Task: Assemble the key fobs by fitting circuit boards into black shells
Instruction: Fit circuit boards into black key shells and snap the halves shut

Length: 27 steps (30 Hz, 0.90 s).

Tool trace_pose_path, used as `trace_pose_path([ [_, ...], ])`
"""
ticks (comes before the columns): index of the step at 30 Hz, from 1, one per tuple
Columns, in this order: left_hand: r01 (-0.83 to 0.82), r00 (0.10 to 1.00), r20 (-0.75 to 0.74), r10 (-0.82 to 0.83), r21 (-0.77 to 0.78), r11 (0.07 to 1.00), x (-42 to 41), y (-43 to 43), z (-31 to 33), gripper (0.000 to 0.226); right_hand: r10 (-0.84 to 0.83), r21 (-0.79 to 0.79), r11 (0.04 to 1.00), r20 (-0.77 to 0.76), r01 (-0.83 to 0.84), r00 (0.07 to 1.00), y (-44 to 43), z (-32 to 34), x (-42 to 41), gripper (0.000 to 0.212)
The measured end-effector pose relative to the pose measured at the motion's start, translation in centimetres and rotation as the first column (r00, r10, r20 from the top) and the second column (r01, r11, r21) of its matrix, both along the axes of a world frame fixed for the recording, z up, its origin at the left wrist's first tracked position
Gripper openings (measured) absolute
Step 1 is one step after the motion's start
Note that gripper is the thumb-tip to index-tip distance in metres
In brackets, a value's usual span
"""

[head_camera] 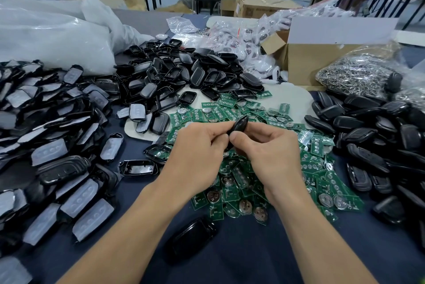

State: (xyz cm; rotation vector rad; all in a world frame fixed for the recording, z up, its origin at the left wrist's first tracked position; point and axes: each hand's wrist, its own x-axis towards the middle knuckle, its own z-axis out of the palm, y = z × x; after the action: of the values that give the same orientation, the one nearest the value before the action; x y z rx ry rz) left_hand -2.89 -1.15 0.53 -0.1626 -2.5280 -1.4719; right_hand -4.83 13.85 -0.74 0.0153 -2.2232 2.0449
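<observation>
Two forearms come up from the bottom edge, cut off below the elbow. Nearest, between them, a lone shell (190, 237) lies blurred on the dark cloth (253, 258); I cannot tell whether it is closed.

Above it the hands meet over the heap of green circuit boards (322, 168) and hide its middle. The left hand (197, 155) and the right hand (271, 152) both have their fingers curled and pinch one black key fob (239, 126) between them, lifted off the table and tilted. Only its upper end shows past the fingertips. It seems closed, though the seam is covered.

The only bare cloth is the patch below the hands, around the lone shell. Just left of the left hand sits an open shell (139, 168). Further left, a pile of grey-padded shells (57, 145) runs off the left edge. Right of the right hand, past the boards, a pile of dark fobs (379, 134) reaches the right edge.

Beyond the hands lies a heap of empty black shells (184, 72). Behind it are a bag of metal rings (358, 77), a cardboard box (322, 58) and big clear plastic bags (46, 37).
</observation>
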Motion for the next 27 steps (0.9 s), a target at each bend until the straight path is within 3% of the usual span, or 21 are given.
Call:
trace_pose_path([
  [4,0.04,0.998,0.051,-0.041,0.008,0.999,0.1,-0.1,0.1,0.045,-0.068,0.094,0.993,-0.026,0.07,0.997,-0.2,0.1,0.4,0.023],
  [9,0.083,0.992,0.093,-0.088,0.062,0.995,0.1,0.1,0.1,0.046,-0.038,0.189,0.981,-0.055,0.047,0.998,-0.7,0.7,1.0,0.013],
  [12,0.137,0.979,0.121,-0.162,0.191,0.972,0.2,-0.1,0.6,0.051,-0.038,0.346,0.935,-0.124,0.079,0.992,-0.6,1.5,1.3,0.019],
  [15,0.012,0.984,0.165,-0.069,0.325,0.946,-0.4,-0.5,0.7,0.043,-0.002,0.49,0.866,-0.194,0.099,0.981,-0.7,2.0,1.8,0.039],
  [17,-0.023,0.982,0.182,-0.056,0.404,0.914,-0.6,-0.7,0.7,0.035,0.028,0.544,0.833,-0.215,0.096,0.976,-0.9,2.1,1.9,0.042],
  [23,-0.03,0.973,0.21,-0.09,0.51,0.86,-0.6,-0.9,0.7,0.021,0.011,0.56,0.805,-0.349,0.199,0.937,-1.2,1.9,2.3,0.049],
  [27,-0.088,0.966,0.247,-0.08,0.604,0.792,-0.7,-0.8,1.0,0.019,0.008,0.498,0.846,-0.37,0.191,0.929,-1.4,1.7,2.4,0.052],
])
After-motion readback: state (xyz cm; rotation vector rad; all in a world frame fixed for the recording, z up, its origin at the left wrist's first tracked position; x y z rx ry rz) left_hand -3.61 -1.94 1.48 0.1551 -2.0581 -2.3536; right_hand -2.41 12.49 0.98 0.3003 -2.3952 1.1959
